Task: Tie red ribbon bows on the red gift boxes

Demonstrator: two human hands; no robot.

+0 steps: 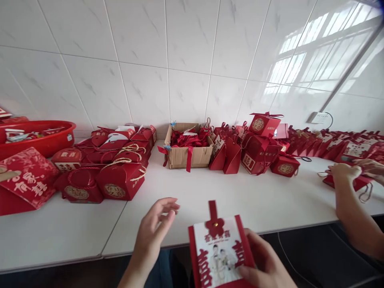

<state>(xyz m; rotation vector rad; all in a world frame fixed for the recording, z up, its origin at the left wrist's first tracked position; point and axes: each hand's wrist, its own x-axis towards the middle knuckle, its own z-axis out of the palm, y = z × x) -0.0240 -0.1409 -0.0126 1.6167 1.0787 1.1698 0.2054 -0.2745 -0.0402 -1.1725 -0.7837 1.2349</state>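
Note:
My right hand (264,260) grips a red wedding favor box (220,252) from its right side, thumb on the front. A white card with a picture of a couple and red characters covers the box's face. On its upper edge a dark red flower with a gold centre is fixed, with a strap sticking up. To the left of the box, my left hand (157,224) hovers over the table edge, fingers loosely bent and apart from the thumb, holding nothing. The lower part of the box runs out of view.
Behind stands a cardboard box (190,158) of red ribbons. Finished-looking red boxes (114,184) are grouped at left, near a red basin (57,138). More red boxes (261,154) stack at right. Another person's hands (345,172) handle a red box on the white table (171,186).

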